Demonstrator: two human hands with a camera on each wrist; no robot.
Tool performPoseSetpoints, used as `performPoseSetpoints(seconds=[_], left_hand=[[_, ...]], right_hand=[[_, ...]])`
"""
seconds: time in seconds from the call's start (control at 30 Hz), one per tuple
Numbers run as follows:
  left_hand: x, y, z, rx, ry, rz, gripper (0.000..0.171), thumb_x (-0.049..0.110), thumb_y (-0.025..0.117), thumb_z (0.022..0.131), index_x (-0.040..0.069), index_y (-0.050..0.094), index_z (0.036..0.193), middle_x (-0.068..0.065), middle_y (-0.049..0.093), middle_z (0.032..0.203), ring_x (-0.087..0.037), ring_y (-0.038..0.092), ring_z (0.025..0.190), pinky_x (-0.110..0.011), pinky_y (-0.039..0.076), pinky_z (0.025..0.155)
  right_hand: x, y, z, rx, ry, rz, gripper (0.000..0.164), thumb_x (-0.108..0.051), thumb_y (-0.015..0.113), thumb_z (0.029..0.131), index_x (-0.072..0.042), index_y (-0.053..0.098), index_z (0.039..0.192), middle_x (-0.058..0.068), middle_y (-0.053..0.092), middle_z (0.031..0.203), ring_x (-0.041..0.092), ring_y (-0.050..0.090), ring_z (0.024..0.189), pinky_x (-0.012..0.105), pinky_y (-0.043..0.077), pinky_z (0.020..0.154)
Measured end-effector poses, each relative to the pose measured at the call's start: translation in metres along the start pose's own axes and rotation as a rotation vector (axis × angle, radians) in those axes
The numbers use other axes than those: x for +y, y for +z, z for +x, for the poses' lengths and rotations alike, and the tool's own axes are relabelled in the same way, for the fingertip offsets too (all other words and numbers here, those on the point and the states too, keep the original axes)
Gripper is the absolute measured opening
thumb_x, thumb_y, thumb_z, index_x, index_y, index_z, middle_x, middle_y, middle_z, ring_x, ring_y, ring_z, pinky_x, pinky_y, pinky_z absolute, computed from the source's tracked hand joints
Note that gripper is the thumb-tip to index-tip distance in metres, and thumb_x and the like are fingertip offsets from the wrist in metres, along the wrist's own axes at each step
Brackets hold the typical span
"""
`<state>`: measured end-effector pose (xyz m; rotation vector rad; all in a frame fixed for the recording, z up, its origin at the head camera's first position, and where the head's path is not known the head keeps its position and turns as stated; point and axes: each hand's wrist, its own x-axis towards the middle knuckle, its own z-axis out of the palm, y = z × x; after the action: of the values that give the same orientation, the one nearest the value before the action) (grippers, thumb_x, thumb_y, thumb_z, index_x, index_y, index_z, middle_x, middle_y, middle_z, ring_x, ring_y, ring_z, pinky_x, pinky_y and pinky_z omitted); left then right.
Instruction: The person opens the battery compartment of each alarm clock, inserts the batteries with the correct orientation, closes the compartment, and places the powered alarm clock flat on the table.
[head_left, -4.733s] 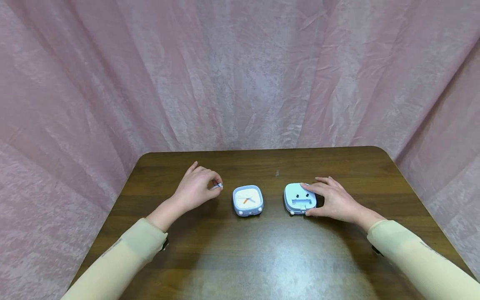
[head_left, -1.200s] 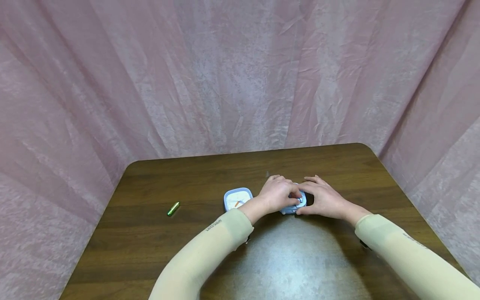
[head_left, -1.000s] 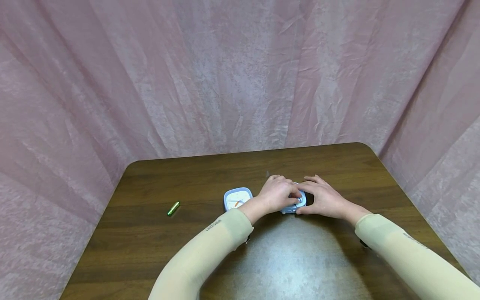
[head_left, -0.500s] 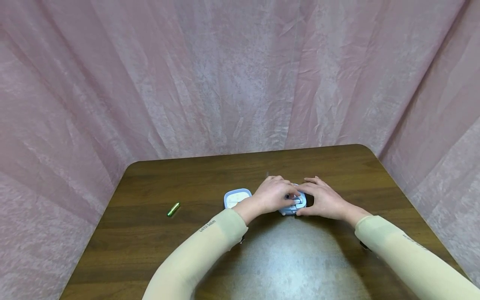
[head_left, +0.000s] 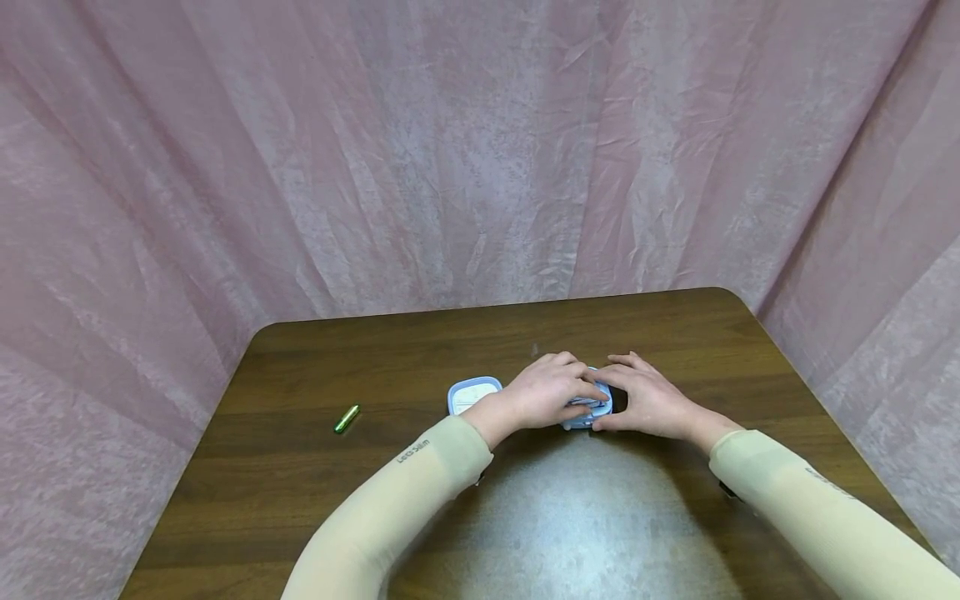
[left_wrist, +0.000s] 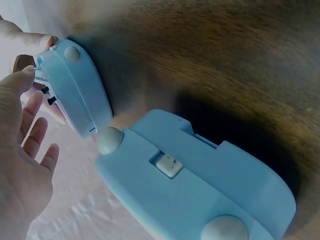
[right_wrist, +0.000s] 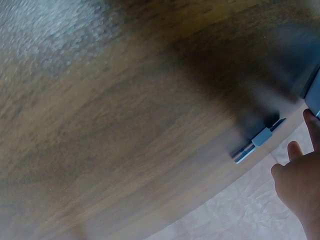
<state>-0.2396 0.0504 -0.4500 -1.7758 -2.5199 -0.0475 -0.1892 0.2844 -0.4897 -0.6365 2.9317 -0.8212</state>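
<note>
A light-blue alarm clock (head_left: 602,412) lies back up on the wooden table, its small feet visible along the near side. My right hand (head_left: 651,402) grips it from the right, thumb on the near side and fingers at the far one. Over its back is my left hand (head_left: 546,390), fingers fairly straight. In the left wrist view, a fingertip touches a white piece (left_wrist: 40,76) in the clock's back, probably a battery; black knobs (left_wrist: 51,100) stick out beside it. A second blue clock (head_left: 472,392) lies face up, partly hidden by my left wrist.
A green battery (head_left: 347,418) lies on the table at the left. The right wrist view shows a small bluish piece (right_wrist: 261,137) on the table near the right hand, its kind unclear. Pink curtains (head_left: 480,150) hang behind the table (head_left: 300,500).
My left hand moved from the left side over to the right-hand clock's back; its curled fingers have since straightened. The green battery now shows at the left. The right hand kept its grip.
</note>
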Motion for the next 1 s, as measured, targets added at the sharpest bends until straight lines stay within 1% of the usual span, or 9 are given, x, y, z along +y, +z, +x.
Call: performPoseSetpoints(seconds=[0.17, 0.47, 0.63, 0.77, 0.9, 1.0], left_hand=[[0.0011, -0.0013, 0.0002, -0.007, -0.012, 0.014, 0.035, 0.041, 0.063, 0.102, 0.038, 0.066, 0.137, 0.009, 0.059, 0.137, -0.015, 0.047, 0.129, -0.032, 0.035, 0.110], [0.0001, -0.0013, 0.0005, -0.024, -0.018, 0.026, 0.034, 0.040, 0.062, 0.103, 0.039, 0.066, 0.136, 0.008, 0.059, 0.137, -0.015, 0.047, 0.128, -0.032, 0.036, 0.109], [-0.0015, -0.0014, 0.0006, -0.021, -0.005, 0.071, 0.033, 0.040, 0.060, 0.104, 0.041, 0.066, 0.137, 0.009, 0.059, 0.135, -0.015, 0.048, 0.126, -0.033, 0.038, 0.107], [-0.0024, -0.0019, 0.0008, -0.022, 0.001, 0.108, 0.032, 0.040, 0.060, 0.105, 0.041, 0.066, 0.136, 0.009, 0.059, 0.134, -0.015, 0.049, 0.125, -0.033, 0.038, 0.106], [-0.0018, -0.0005, 0.0003, -0.033, 0.014, 0.152, 0.033, 0.039, 0.058, 0.106, 0.042, 0.065, 0.137, 0.008, 0.058, 0.135, -0.016, 0.049, 0.125, -0.034, 0.039, 0.107], [0.0002, 0.0028, -0.0016, -0.049, 0.025, 0.178, 0.033, 0.038, 0.056, 0.106, 0.043, 0.063, 0.138, 0.008, 0.058, 0.137, -0.017, 0.049, 0.126, -0.035, 0.039, 0.107]], right_hand=[[-0.0008, 0.0000, -0.0005, 0.003, 0.003, 0.003, 0.081, -0.059, 0.085, 0.077, -0.031, 0.057, 0.147, -0.013, 0.056, 0.146, 0.035, 0.026, 0.149, 0.070, 0.020, 0.112], [-0.0028, -0.0009, -0.0001, 0.001, 0.003, 0.005, 0.084, -0.055, 0.087, 0.076, -0.028, 0.056, 0.149, -0.011, 0.056, 0.146, 0.035, 0.028, 0.149, 0.070, 0.014, 0.114], [-0.0021, -0.0015, 0.0005, -0.002, 0.006, -0.005, 0.085, -0.057, 0.086, 0.076, -0.027, 0.056, 0.149, -0.011, 0.057, 0.146, 0.034, 0.028, 0.149, 0.067, 0.013, 0.116], [-0.0009, -0.0010, 0.0010, 0.011, 0.001, -0.013, 0.084, -0.058, 0.086, 0.076, -0.027, 0.056, 0.149, -0.011, 0.057, 0.145, 0.033, 0.028, 0.148, 0.068, 0.014, 0.116], [0.0000, 0.0022, -0.0003, 0.023, -0.010, -0.016, 0.084, -0.059, 0.085, 0.076, -0.026, 0.057, 0.148, -0.011, 0.057, 0.145, 0.034, 0.030, 0.148, 0.068, 0.016, 0.114], [-0.0007, 0.0062, -0.0035, 0.016, -0.009, -0.016, 0.084, -0.059, 0.086, 0.076, -0.025, 0.058, 0.148, -0.010, 0.058, 0.144, 0.035, 0.030, 0.147, 0.068, 0.015, 0.115]])
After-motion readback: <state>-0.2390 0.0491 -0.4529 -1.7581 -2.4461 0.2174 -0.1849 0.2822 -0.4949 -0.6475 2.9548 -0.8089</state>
